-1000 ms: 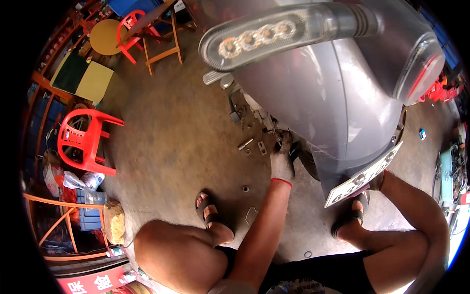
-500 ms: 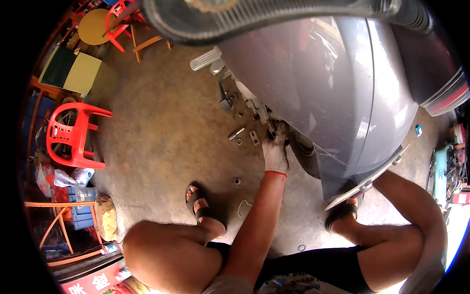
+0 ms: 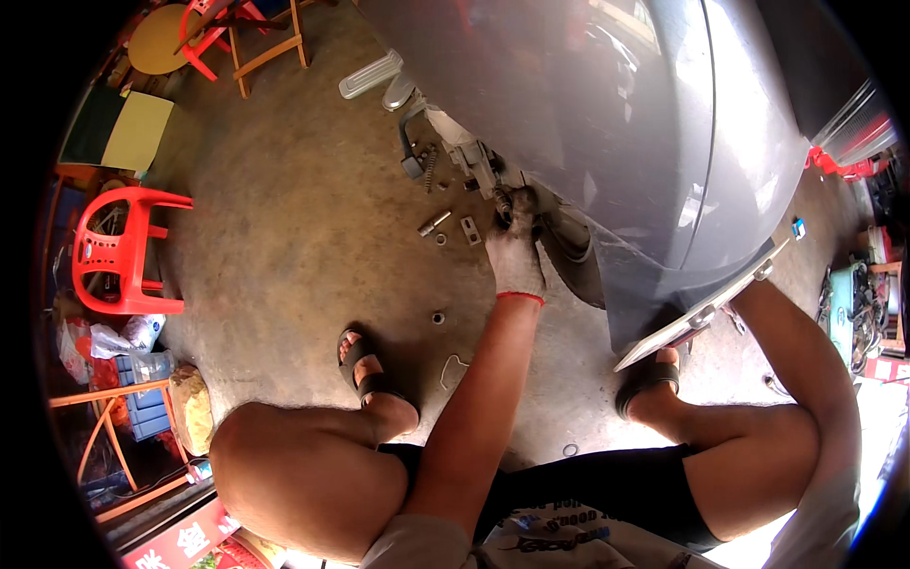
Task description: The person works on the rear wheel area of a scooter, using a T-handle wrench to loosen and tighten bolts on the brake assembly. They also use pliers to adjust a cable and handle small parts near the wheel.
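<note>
Head view showed a squatting person's gloved left grip (image 3: 515, 254) closed around a dark part (image 3: 519, 203) under the grey scooter body (image 3: 607, 123), at twelve o'clock; loose bolts (image 3: 434, 224) lay within reach at ten o'clock. Right grip hidden.

Red sign (image 3: 180, 548) w/ white characters, bottom left; white plate (image 3: 701, 308) under scooter.

Glossy grey scooter body (image 3: 607, 123), rough concrete floor (image 3: 284, 237), cloth glove (image 3: 517, 256).
</note>
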A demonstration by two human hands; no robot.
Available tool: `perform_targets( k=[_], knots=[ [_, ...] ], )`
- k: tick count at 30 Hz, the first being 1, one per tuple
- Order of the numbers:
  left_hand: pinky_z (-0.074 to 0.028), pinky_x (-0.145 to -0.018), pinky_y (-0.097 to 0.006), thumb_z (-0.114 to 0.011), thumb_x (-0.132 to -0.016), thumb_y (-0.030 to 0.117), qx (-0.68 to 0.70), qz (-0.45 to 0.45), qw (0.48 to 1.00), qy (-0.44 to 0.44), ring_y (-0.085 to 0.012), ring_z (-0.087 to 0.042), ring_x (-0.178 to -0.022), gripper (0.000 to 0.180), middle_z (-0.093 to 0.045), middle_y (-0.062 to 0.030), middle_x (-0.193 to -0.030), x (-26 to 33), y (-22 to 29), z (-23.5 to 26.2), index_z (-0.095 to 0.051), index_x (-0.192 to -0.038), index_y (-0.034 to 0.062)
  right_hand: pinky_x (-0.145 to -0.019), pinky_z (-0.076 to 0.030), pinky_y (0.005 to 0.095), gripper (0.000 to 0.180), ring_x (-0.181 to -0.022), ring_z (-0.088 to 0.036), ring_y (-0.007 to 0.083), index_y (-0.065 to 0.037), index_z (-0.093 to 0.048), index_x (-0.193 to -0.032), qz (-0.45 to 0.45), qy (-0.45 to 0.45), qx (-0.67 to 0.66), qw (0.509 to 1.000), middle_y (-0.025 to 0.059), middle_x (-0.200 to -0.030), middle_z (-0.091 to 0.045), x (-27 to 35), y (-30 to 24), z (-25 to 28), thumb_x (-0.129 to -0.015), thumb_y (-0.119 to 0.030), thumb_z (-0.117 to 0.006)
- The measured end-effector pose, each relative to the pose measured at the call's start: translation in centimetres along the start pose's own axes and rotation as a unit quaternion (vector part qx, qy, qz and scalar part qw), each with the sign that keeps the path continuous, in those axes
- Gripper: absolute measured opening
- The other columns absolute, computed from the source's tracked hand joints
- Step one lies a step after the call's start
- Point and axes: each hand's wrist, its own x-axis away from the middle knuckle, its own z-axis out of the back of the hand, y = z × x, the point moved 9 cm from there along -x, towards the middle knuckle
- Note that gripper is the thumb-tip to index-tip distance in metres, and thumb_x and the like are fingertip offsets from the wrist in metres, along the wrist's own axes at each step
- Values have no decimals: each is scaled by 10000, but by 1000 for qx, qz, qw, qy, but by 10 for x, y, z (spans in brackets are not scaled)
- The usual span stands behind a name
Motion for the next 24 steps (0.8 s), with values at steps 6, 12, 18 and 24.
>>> perform_targets(
  k=[6, 12, 18, 24],
  knots=[
    [-497, -855, -323, -549, -974, 279, 11, -3, 1000, 5, -205, -616, -982, 354, -635, -73, -1106, -1, 0, 0, -571, -1207, 13, -1066, -376, 448, 588, -1244, -494, 300, -160, -517, -1345, -3, -1, 19, 1000, 87, -1373, -526, -3, 1, -1, -877, -515, -537],
    [-514, -799, -317, -546, -965, 244, -50, -50, 997, -2, -205, -637, -918, 300, -661, -66, -1036, -8, -4, 10, -612, -1162, 27, -1075, -371, 453, 586, -1255, -487, 300, -162, -502, -1358, -8, 10, 3, 1000, 87, -1382, -516, -7, 3, -3, -899, -526, -503],
    [-458, -741, -258, -658, -927, 332, 65, 4, 998, -1, -103, -563, -873, 452, -608, -2, -1077, -7, -19, 0, -547, -1275, 67, -1085, -367, 457, 584, -1265, -479, 301, -164, -487, -1371, -63, 111, -275, 953, 87, -1391, -507, 0, 50, -21, -921, -537, -469],
    [-462, -795, -278, -648, -932, 325, 31, 6, 999, 5, -119, -556, -948, 473, -597, -24, -1163, -5, -13, 5, -533, -1298, 49, -1094, -362, 461, 583, -1276, -472, 301, -166, -472, -1384, 7, 297, -814, 499, 87, -1400, -498, -9, 91, -141, -943, -547, -435]
  ],
)
